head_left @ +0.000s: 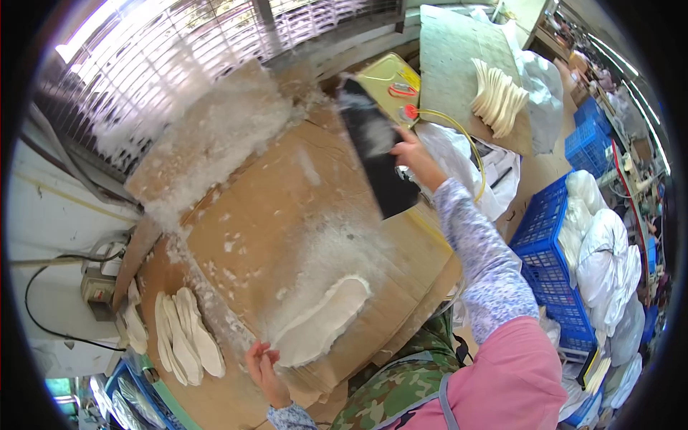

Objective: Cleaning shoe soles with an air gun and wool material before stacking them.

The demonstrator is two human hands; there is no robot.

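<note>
My right hand (pixel 410 152) grips the edge of a flat black rectangular board (pixel 380 172), raised at an angle over the far right of the work surface. Whitish dust or fluff marks the board's upper part. Below it and nearer to me, a cream-coloured insole (pixel 322 322) with fuzzy edges lies flat on the cardboard (pixel 251 236). My left hand (pixel 266 373) is beside the insole's lower left end, its fingers apart and holding nothing. Several more cream insoles (pixel 188 340) lie side by side at the left edge.
White fluff (pixel 215 136) covers a cardboard flap by the wire-mesh window. At the far right stand a yellow tray (pixel 387 72) with red-handled scissors and a fanned stack of insoles (pixel 499 100). Blue crates (pixel 548 251) with white bags flank my right side. An electrical box (pixel 97 290) is at left.
</note>
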